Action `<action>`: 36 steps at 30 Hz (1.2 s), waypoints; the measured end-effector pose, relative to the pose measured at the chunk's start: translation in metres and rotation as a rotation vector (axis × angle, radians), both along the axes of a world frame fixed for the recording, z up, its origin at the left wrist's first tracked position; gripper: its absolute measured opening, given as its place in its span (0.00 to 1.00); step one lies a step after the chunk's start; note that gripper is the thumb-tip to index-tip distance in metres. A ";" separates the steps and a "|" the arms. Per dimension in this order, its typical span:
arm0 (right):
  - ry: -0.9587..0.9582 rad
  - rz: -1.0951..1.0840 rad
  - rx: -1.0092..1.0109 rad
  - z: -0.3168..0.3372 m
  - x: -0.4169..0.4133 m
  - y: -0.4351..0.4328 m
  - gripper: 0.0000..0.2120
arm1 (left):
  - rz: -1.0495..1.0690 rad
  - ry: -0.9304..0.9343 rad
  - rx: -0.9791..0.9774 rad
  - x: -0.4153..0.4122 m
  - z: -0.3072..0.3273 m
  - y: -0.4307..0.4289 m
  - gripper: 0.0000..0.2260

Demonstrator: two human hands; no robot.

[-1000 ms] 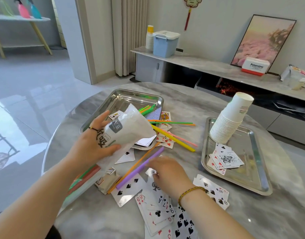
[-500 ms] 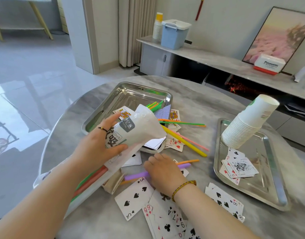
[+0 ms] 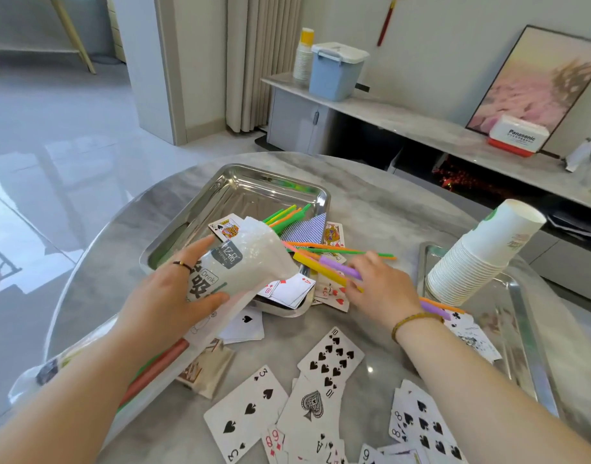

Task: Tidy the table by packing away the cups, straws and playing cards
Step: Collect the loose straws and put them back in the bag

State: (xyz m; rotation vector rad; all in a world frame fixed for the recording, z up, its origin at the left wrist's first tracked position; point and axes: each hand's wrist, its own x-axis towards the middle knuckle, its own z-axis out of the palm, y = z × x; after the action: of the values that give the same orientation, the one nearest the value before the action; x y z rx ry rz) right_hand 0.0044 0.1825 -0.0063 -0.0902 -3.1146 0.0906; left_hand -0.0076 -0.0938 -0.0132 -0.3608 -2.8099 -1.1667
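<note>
Currently, partway through.

- Cups (image 3: 481, 259): done, as far as shows. One nested stack leans in the right tray (image 3: 521, 329) at the right edge of the table (image 3: 371, 202). No loose cup is in view.
- Straws: the step in hand.
  - Left hand (image 3: 173, 296): grip closed round a plastic straw bag (image 3: 247, 262), held over the near corner of the left tray (image 3: 240, 192). Bagged straws (image 3: 153, 366), red and green, show inside it toward the table's left edge.
  - Right hand (image 3: 381, 289): grip closed on a purple straw (image 3: 337, 267) at the table's middle, its tip just beside the bag's mouth. An orange straw runs alongside; whether it is held I cannot tell.
  - Loose straws (image 3: 347, 251): yellow, green, orange and pink, left across the left tray's right rim.
- Playing cards (image 3: 330, 360): not begun, by the look. They lie scattered along the near edge, with some in both trays.
</note>
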 end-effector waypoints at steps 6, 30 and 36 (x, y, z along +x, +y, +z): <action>-0.173 -0.024 -0.043 -0.006 -0.047 0.001 0.35 | -0.011 0.014 -0.026 -0.003 -0.004 -0.002 0.34; 0.184 -0.071 0.267 0.009 -0.055 0.005 0.07 | -0.203 0.026 -0.290 -0.011 -0.018 -0.003 0.39; 0.370 -0.056 -0.093 0.032 -0.036 0.007 0.07 | -0.234 0.018 -0.367 -0.007 -0.017 -0.002 0.43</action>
State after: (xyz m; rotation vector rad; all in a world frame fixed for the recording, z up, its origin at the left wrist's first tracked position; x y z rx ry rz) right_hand -0.0316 0.1895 0.0262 -0.1441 -2.7357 0.2233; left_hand -0.0144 -0.0955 -0.0301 -0.7376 -3.0224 -0.6618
